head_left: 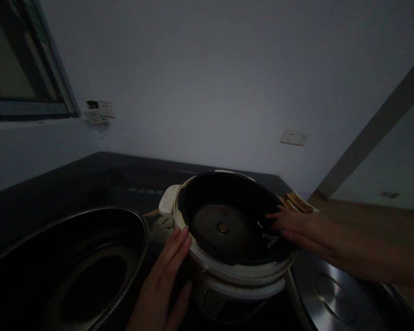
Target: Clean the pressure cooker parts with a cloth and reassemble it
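Note:
An electric pressure cooker (239,271) with a whitish body stands in the middle, its lid off. Inside its dark wall, a round heating plate (207,225) with a small centre disc shows. My left hand (163,280) rests against the left front of the rim, fingers stretched and thumb apart. Over the right rim reaches my right hand (291,223), its fingers bent into the cooker. They close around something dark by the inner wall, with small pale patches beside it; its kind is too dim to make out.
A large dark wok-like pan (146,230) stands at left. At lower right lies a shiny metal lid (334,294). A brownish folded item (298,202) sits behind my right hand. Sockets (294,137) are on the wall behind the black counter (124,168); a window (24,59) is upper left.

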The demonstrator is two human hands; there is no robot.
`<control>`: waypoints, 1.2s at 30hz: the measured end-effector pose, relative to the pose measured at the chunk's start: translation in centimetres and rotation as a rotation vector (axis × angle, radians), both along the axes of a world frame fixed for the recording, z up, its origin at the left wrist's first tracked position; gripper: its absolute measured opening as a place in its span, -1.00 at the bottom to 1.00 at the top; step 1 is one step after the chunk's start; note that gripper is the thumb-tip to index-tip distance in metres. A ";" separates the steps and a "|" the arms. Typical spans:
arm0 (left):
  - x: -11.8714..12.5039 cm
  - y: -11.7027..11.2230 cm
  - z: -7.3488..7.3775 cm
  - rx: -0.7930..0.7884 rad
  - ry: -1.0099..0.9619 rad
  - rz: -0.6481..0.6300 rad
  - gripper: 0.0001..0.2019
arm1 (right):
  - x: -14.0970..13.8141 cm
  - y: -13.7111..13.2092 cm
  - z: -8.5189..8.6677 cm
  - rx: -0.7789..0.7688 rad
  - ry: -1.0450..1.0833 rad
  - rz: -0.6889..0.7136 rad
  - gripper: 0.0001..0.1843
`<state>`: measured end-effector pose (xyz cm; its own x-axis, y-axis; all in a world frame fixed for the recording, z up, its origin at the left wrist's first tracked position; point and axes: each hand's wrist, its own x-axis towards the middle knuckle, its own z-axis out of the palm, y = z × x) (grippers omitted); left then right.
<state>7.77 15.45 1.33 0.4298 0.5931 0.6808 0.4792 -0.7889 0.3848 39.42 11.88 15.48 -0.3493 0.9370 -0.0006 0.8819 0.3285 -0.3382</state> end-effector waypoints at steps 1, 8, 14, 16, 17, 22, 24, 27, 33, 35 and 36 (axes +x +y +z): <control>0.0 0.0 -0.1 0.005 0.002 0.000 -0.33 | -1.1 -0.5 0.5 -0.055 0.011 0.001 -0.54; -0.2 0.2 -0.4 0.032 0.024 0.020 -0.32 | -4.2 -1.4 1.9 -0.245 0.134 -0.017 -0.55; 0.0 0.3 -0.2 0.012 -0.012 0.028 -0.31 | -0.9 0.2 -0.7 -0.120 0.053 0.000 -0.51; 0.0 0.3 -0.3 0.016 -0.016 0.024 -0.31 | -0.2 0.6 -1.3 -0.085 0.018 -0.005 -0.48; 0.0 0.3 -0.3 0.017 -0.018 0.024 -0.31 | -0.1 0.7 -1.4 -0.069 0.006 -0.010 -0.47; 0.0 0.4 -0.5 0.024 -0.032 0.024 -0.33 | -0.4 0.1 -1.1 0.004 -0.001 -0.059 -0.42; 0.0 0.5 -0.6 0.024 -0.032 0.025 -0.34 | -1.0 -0.5 -0.7 -0.022 0.008 -0.009 -0.41; 0.2 0.4 -0.6 0.027 -0.038 0.033 -0.33 | -2.3 -1.1 0.1 -0.079 0.035 0.040 -0.48; 0.2 0.4 -0.5 0.041 -0.037 0.054 -0.32 | -6.5 0.7 1.5 -0.343 0.113 0.133 -0.66; 0.2 0.4 -0.4 0.047 -0.031 0.049 -0.32 | -8.2 1.6 1.4 -0.407 0.148 0.143 -0.65; 0.2 0.4 -0.4 0.047 -0.029 0.045 -0.32 | -9.1 2.1 1.1 -0.426 0.179 0.129 -0.64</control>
